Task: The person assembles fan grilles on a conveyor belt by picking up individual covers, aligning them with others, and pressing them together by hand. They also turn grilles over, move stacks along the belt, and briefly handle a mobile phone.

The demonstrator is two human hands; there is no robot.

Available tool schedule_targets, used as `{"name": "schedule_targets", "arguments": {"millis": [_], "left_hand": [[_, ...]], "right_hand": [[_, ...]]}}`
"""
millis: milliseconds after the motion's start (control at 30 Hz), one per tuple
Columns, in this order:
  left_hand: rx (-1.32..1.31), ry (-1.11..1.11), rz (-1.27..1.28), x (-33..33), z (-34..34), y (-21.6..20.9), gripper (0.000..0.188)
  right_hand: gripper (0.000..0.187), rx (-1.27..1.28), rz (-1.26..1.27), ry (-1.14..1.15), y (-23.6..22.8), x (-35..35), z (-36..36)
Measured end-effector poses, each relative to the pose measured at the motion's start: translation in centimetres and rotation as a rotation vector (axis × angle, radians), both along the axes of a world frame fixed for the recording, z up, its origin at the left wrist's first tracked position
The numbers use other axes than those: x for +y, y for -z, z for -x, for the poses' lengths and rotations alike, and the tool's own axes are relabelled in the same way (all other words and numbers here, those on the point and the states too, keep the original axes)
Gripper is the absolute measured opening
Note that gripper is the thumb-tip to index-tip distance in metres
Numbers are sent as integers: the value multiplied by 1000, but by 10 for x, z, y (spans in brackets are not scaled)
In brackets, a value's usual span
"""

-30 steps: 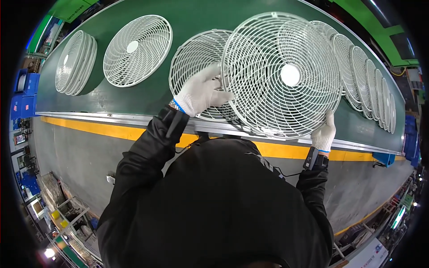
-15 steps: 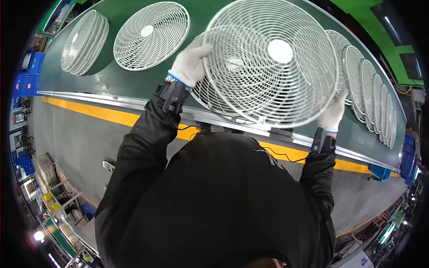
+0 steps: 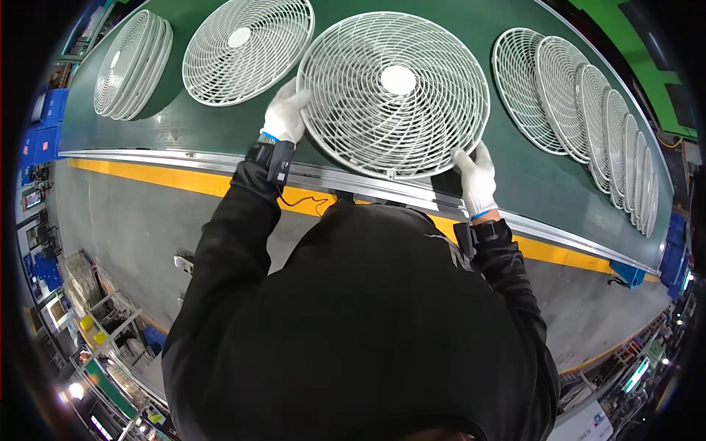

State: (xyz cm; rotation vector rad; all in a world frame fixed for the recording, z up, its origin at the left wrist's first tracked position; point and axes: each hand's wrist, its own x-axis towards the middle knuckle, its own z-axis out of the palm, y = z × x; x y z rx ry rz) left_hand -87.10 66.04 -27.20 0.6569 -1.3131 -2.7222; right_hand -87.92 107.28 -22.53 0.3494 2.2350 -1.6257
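Note:
A round white wire fan guard [image 3: 393, 92] lies nearly flat over the green conveyor belt [image 3: 184, 125], seemingly stacked on a second guard beneath it. My left hand [image 3: 285, 114], in a white glove, grips its left rim. My right hand [image 3: 474, 176], also gloved, holds its lower right rim. Both sleeves are black.
Another single guard [image 3: 246, 40] lies to the left, and a leaning stack of guards [image 3: 132, 65] sits further left. A row of several overlapping guards [image 3: 588, 103] runs off to the right. The belt's metal edge [image 3: 147, 158] and a yellow floor stripe [image 3: 147, 176] run below.
The guard was held tilted up above another one; now it has come down flat onto it. The belt's other guards have shifted leftward in the view.

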Motion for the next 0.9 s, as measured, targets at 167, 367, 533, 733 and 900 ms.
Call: {"name": "schedule_targets", "arguments": {"millis": [167, 367, 533, 733, 900], "left_hand": [[-143, 113, 504, -23, 14, 17, 49], [-161, 181, 548, -25, 18, 21, 47], [-149, 167, 486, -23, 17, 22, 48], [-164, 188, 550, -19, 18, 18, 51], [-218, 226, 533, -16, 22, 13, 53]], "right_hand": [[51, 102, -442, -41, -11, -23, -5], [54, 126, -386, -21, -1, -17, -10], [52, 85, -390, -28, 3, -17, -13], [49, 90, -328, -22, 10, -13, -14], [46, 69, -253, -18, -2, -17, -13]]}}
